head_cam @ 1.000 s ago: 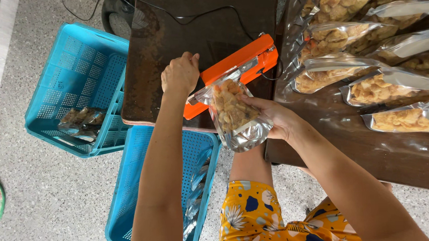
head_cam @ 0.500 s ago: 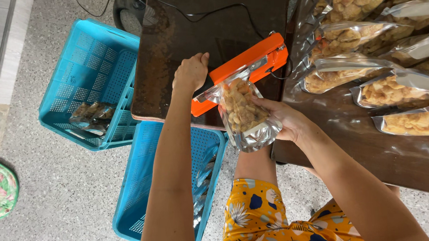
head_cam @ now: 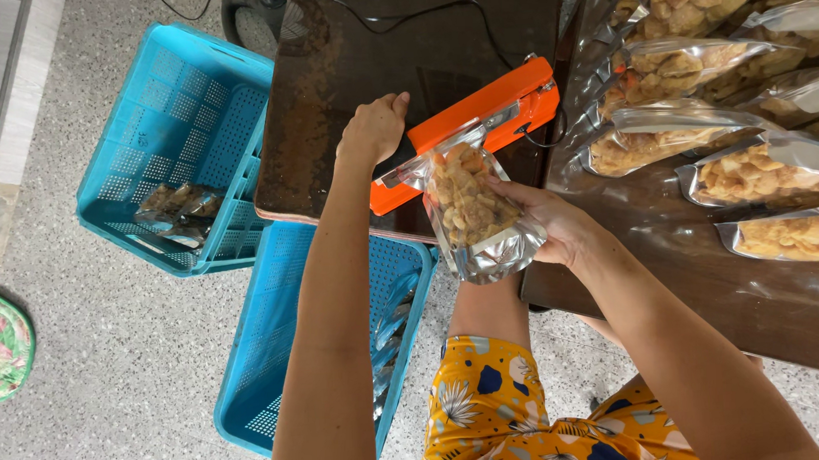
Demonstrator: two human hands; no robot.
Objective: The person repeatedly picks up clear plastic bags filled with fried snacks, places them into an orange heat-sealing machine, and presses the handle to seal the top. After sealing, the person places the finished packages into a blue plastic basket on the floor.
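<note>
1. The view has shifted a little since a second ago, so the table point(head_cam: 349, 167) and the two baskets sit further right and lower in the picture — the scene itself looks the same, with the work still centred on the sealer point(head_cam: 479, 126).
2. The far basket point(head_cam: 174, 102) holds a few sealed bags; the near basket point(head_cam: 285, 361), just under the table edge, has more along its right wall.
3. On the bench point(head_cam: 717, 296) to the right, filled bags point(head_cam: 779, 236) lie in overlapping rows, as before.
4. The left hand point(head_cam: 373, 128) has stayed on the near end of the sealer, closed in a loose fist and bearing on its arm — I judge the bar is held down through the seal, not yet let up.
5. The right hand point(head_cam: 553, 221) still cups the pouch point(head_cam: 470, 212) from the side and below, fingers wrapped about its lower half.
6. The pouch is a clear-fronted, silvery stand-up bag, well filled with pale golden, puffy snack pieces; its mouth is tucked into the sealer, its base hanging off the table edge over the near basket.
</note>
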